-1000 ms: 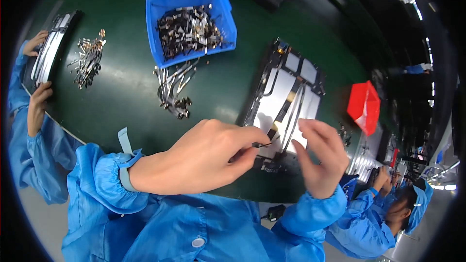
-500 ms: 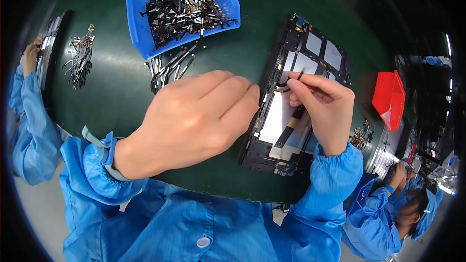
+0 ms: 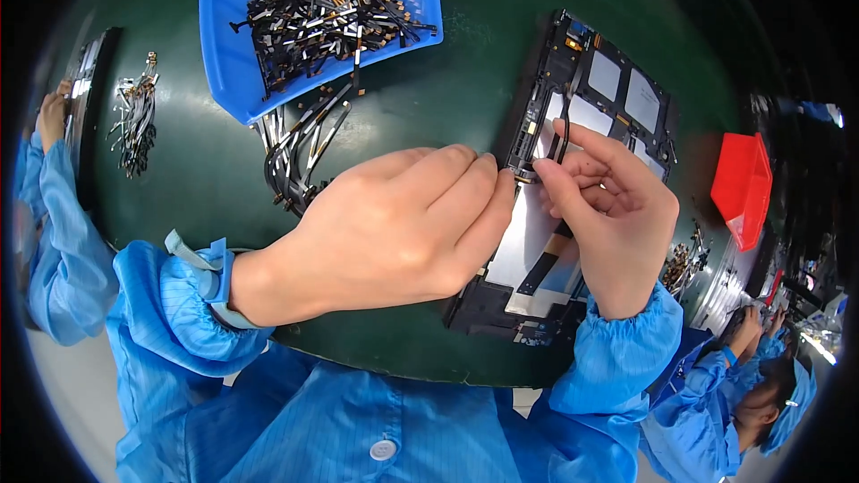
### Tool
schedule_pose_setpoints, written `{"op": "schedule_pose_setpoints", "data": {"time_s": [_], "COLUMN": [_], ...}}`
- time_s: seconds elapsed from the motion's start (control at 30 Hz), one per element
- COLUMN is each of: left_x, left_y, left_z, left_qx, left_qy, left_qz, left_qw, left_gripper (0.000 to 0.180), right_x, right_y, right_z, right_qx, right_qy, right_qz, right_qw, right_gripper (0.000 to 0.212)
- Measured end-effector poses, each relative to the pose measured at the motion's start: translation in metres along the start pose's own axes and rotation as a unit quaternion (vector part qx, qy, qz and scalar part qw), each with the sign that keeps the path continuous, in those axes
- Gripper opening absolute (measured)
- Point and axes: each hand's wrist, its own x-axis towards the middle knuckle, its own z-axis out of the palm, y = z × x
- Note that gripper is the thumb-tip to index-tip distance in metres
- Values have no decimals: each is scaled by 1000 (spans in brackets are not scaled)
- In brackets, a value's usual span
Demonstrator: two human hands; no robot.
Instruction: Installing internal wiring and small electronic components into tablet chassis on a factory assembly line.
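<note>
An opened black electronic device [image 3: 534, 241], with silver plates and a wide black ribbon, lies tilted on the table under both hands. My right hand [image 3: 617, 206] is closed in a pinch on a thin black flex cable [image 3: 563, 130], which stands up bent between thumb and forefinger. The cable's lower end reaches the device's left edge, beside the fingertips of my left hand [image 3: 403, 224]. That left hand is closed, with its fingers curled down at this edge. Its thumb and whatever lies in its grip are hidden beneath it.
A blue bin [image 3: 219, 58] full of flex cables stands at the far left, with a bundle of cables [image 3: 300, 148] before it. Another cable bundle [image 3: 136, 121] lies farther left. To the right are a red bin [image 3: 743, 188] and small parts [image 3: 687, 259]. Co-workers sit on both sides.
My left hand has moved right, up to the device's edge. My right hand's pinch now holds the cable more upright. The whole view has shifted slightly.
</note>
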Motion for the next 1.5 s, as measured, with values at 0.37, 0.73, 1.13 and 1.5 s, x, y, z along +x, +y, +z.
{"op": "schedule_pose_setpoints", "data": {"time_s": [0.37,0.73,1.13,1.5], "left_x": [-1,0,7,16], "left_y": [1,-9,10,23], "left_z": [1,4,10,18], "left_qx": [2,49,10,16], "left_qy": [-25,29,66,-3], "left_qz": [1,53,51,33], "left_qw": [1000,997,996,999], "left_gripper": [36,34,27,25], "right_x": [14,14,26,29], "right_y": [6,14,18,20], "right_z": [-12,-7,-12,-10], "right_qx": [-34,-27,13,0], "right_qy": [-50,-8,10,54], "right_qz": [-2,-70,-96,-81], "right_qw": [998,997,995,995], "right_gripper": [22,19,11,11]}}
